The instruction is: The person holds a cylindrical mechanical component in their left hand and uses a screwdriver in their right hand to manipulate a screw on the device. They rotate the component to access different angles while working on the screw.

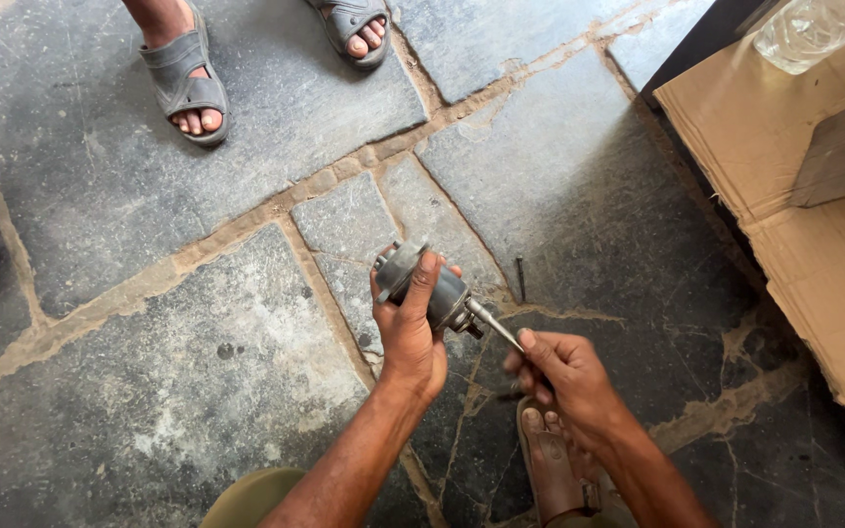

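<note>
A: Where is the grey metal part (429,286)?
B: Mid-frame, above the stone floor (198,323). The left hand (409,328) is wrapped around it.
A: And the right hand (564,376)?
B: At four o'clock, fingers closed on a thin tool (494,325) touching the part. A dark bolt (519,278) lies at two o'clock.

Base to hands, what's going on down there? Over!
Left hand grips grey metal part. Right hand holds tool against its end. Loose bolt on stone floor beside; nothing blocking.
</note>
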